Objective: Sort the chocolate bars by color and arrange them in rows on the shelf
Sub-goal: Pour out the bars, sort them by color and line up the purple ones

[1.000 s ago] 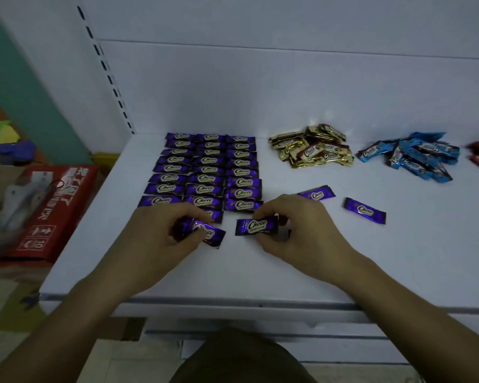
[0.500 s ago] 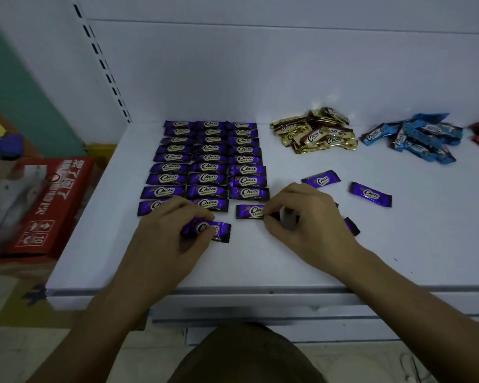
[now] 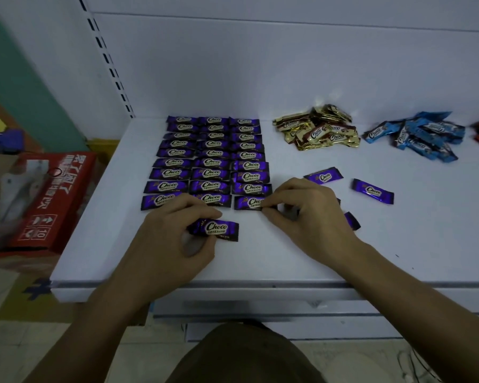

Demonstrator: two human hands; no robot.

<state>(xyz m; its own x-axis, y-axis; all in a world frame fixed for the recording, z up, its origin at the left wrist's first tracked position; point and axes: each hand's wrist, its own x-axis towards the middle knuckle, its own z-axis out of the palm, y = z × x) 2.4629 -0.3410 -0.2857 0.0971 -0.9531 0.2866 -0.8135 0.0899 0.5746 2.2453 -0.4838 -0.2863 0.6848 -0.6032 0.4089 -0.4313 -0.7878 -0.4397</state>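
— Risk?
— Your right hand [image 3: 302,217] pinches a purple foil-wrapped chocolate bar [image 3: 248,203] at the near row's right end, your left hand [image 3: 172,239] pinches a second purple bar [image 3: 217,229] nearer; knuckles could skew the rows [image 3: 213,161].

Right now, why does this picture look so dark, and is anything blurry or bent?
Head view: the light is dim and bluish; the gold bars glint a little; the print on the purple bar held by the left hand reads clearly, while the red box at the left edge looks soft; the wide lens makes the slotted rail lean.
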